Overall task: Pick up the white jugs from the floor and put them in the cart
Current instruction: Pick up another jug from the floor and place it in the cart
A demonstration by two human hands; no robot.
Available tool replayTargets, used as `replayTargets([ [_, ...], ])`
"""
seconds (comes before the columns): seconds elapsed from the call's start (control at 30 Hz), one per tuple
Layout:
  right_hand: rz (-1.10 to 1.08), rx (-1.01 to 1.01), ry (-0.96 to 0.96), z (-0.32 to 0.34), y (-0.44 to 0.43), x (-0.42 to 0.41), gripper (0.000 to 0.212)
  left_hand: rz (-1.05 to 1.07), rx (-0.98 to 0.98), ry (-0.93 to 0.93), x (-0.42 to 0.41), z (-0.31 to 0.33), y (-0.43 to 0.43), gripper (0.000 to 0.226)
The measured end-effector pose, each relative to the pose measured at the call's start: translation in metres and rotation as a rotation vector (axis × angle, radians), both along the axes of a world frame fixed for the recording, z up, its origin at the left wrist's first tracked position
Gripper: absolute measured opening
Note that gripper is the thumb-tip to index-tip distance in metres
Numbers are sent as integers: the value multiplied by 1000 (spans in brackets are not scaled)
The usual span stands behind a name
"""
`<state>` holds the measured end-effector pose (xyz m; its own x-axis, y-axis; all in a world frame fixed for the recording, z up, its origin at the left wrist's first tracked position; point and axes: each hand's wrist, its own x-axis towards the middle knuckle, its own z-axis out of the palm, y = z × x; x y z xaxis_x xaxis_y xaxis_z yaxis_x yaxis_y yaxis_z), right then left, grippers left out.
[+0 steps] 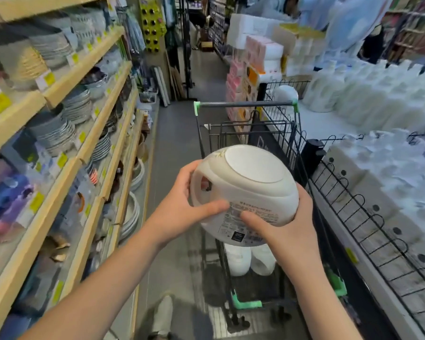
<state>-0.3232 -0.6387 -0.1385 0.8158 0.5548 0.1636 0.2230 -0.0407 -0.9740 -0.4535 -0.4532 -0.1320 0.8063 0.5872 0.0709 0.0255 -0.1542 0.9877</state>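
Observation:
I hold a white jug [245, 190] in both hands above the black wire cart [245, 105], its flat bottom turned toward me and its printed label facing down. My left hand [182, 207] grips the handle side; my right hand [290, 224] cups the jug's right underside. Two more white jugs [250, 260] lie in the cart's lower basket, under the held one. The cart has mint-green corner pieces and a grey handle bar at the far end.
Wooden shelves of plates and bowls [57, 133] line the left side. A low display with wire fencing [368, 204] and rows of white jugs [378, 94] runs along the right. Stacked pink and white packs [253, 60] stand ahead; my shoe [162, 317] shows below.

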Motion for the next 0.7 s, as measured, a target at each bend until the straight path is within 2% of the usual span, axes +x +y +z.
replayTargets([
  [0.33, -228, 2, 41, 5, 154, 38, 113, -255, 11, -12, 91, -6, 185, 91],
  [0.53, -367, 25, 60, 9, 197, 71, 115, -462, 23, 31, 157, -1, 240, 93],
  [0.7, -463, 1, 94, -6, 211, 107, 117, -542, 0, 59, 215, -8, 261, 97],
])
